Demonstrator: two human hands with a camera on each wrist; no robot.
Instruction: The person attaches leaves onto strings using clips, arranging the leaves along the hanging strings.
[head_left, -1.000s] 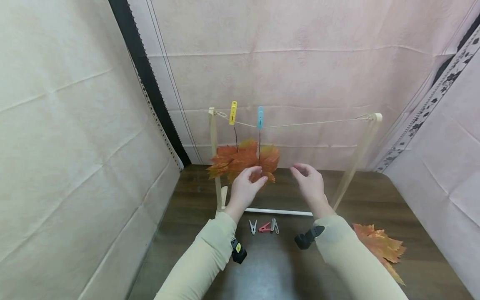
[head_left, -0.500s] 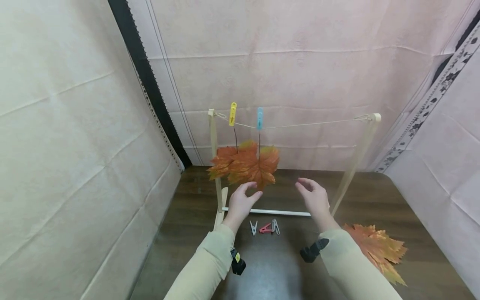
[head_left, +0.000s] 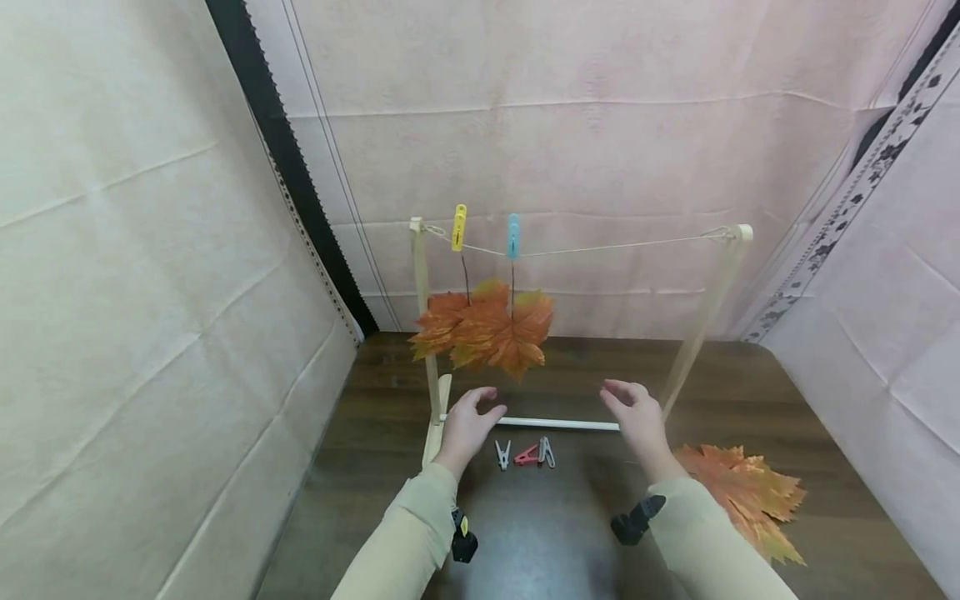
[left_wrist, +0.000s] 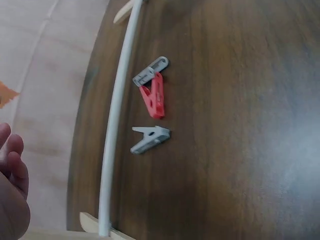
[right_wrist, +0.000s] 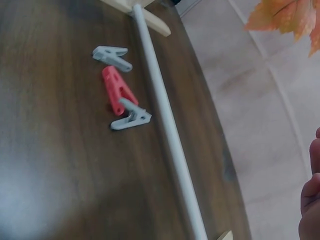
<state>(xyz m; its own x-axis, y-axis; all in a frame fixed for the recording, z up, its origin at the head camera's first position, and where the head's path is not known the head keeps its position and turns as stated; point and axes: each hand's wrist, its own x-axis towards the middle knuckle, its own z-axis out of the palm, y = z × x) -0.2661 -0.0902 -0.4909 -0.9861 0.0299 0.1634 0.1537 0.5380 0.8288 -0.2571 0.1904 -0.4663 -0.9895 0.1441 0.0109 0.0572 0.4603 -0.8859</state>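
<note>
Two orange maple leaves (head_left: 498, 329) hang by their stems from a string (head_left: 600, 248), overlapping each other. A yellow clothespin (head_left: 459, 228) grips the left stem and a blue clothespin (head_left: 513, 236) the right one. Below the leaves is my left hand (head_left: 467, 429), apart from them, thumb and fingers loosely bent with nothing between them. My right hand (head_left: 637, 418) hovers near the right post, likewise holding nothing. On the table between the forearms lie a red clothespin (right_wrist: 117, 90) and two grey ones, the single grey clothespin (left_wrist: 150, 138) lying apart from the touching pair.
A wooden frame with a left post (head_left: 422, 292), a right post (head_left: 705, 321) and a white bottom bar (head_left: 558, 424) carries the string. More maple leaves (head_left: 750, 496) lie on the table at the right, partly behind the right sleeve. Pale cloth (head_left: 585, 167) hangs behind.
Both hands have come down and back towards me, the left away from the hanging leaves. The right hand has shifted slightly right. The leaves stay hanging from the string.
</note>
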